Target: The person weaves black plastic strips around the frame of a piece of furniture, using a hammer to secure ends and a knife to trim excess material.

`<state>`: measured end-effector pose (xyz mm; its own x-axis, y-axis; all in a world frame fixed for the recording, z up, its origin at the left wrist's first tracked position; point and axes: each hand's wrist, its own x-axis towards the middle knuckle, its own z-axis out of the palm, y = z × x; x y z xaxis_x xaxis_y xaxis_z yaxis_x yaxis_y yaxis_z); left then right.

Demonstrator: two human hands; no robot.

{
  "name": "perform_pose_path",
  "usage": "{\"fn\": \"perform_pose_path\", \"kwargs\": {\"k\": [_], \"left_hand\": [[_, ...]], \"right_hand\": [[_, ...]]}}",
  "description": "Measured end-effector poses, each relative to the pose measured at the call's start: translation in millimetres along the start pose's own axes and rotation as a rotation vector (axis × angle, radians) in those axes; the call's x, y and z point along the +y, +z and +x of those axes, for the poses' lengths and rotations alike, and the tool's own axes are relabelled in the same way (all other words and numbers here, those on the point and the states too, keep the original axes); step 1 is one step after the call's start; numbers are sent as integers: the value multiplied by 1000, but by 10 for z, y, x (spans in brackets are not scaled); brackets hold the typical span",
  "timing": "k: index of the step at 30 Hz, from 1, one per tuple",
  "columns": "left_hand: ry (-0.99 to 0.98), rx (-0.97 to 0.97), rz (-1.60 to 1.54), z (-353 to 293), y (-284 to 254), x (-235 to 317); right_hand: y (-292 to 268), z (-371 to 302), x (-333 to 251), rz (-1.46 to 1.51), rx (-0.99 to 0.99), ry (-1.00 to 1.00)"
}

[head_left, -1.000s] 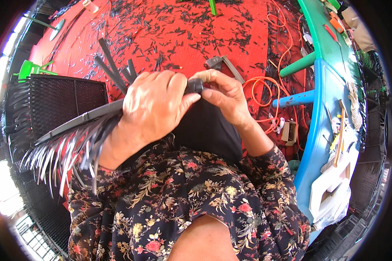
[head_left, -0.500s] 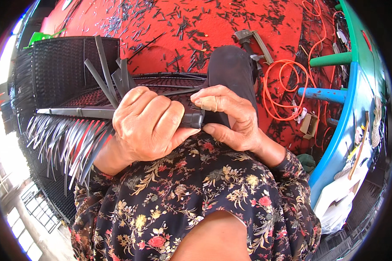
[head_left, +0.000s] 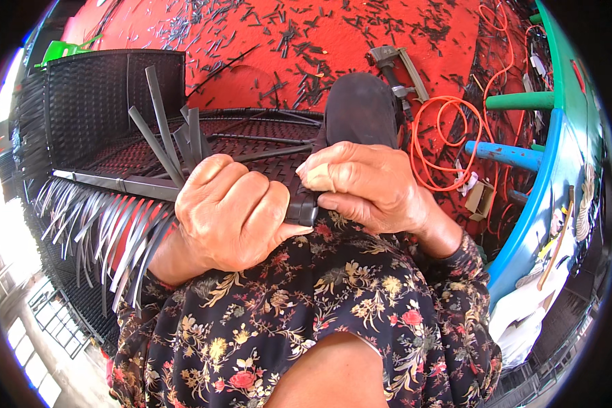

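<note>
My left hand [head_left: 231,211] is closed around the corner of a dark metal frame [head_left: 115,182] woven with black plastic wicker strips. Loose strip ends [head_left: 109,238] hang down from the frame's near edge and several more [head_left: 166,136] stick up behind my knuckles. My right hand [head_left: 364,183] pinches the frame's end [head_left: 302,207] from the other side, its thumb pressed against the corner. Both hands touch each other over my lap, above a dark floral garment [head_left: 306,306]. A dark shoe [head_left: 360,109] shows just beyond my right hand.
The red floor [head_left: 265,47] is littered with short black strip offcuts. A black woven panel [head_left: 88,95] stands at the left. An orange cable [head_left: 449,136] coils at the right beside a metal tool [head_left: 398,64]. A blue-green table [head_left: 564,136] with clutter runs along the right.
The view has tilted and closed in on the frame corner. My left hand has slid onto the frame's end and my right thumb now presses at the corner; the woven panel shows more.
</note>
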<state>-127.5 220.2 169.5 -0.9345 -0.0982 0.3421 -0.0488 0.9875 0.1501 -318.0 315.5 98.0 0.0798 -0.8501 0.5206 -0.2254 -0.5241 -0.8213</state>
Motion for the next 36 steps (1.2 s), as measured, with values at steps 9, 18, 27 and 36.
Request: {"fn": "perform_pose_path", "kwargs": {"k": [9, 18, 27, 36], "left_hand": [[-39, 11, -19, -73, 28, 55], [-66, 1, -52, -88, 63, 50], [-95, -105, -87, -91, 45, 73], [-163, -74, -47, -122, 93, 109]], "right_hand": [[-121, 264, 69, -85, -190, -359], [34, 128, 68, -183, -92, -369], [-13, 246, 71, -107, -103, -379], [29, 195, 80, -141, -169, -424]]}}
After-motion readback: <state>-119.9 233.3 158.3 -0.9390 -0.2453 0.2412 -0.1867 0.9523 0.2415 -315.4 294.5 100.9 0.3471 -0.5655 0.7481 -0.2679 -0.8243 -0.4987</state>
